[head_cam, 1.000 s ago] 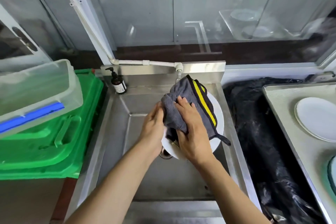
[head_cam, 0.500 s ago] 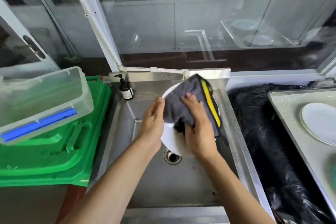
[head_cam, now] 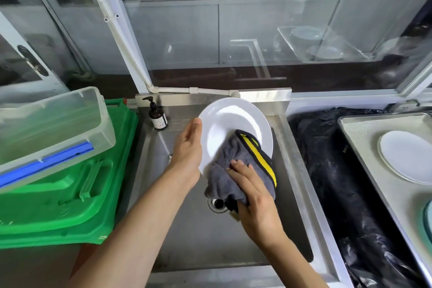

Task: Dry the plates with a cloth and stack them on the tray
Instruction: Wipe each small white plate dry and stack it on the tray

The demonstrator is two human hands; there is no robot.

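Note:
A white plate (head_cam: pixel 233 124) is held tilted on edge over the steel sink (head_cam: pixel 198 229). My left hand (head_cam: pixel 187 154) grips its left rim, fingers hidden behind it. A grey cloth (head_cam: pixel 224 170) with a yellow stripe and black trim covers the plate's lower right part. My right hand (head_cam: pixel 254 199) holds the cloth against the plate, with cloth bunched under the palm. The upper face of the plate is bare. At the right, a metal tray (head_cam: pixel 360 133) carries one white plate (head_cam: pixel 406 156) lying flat.
A brown soap pump bottle (head_cam: pixel 157 117) stands at the sink's back left corner. A clear plastic tub (head_cam: pixel 46 124) rests on a green crate (head_cam: pixel 58 206) to the left. Black plastic sheeting (head_cam: pixel 327 182) lies between sink and tray. The drain (head_cam: pixel 217 204) is under the cloth.
My right hand slid the cloth down from the plate's upper part to its lower right, uncovering the upper face. My left hand stayed on the left rim.

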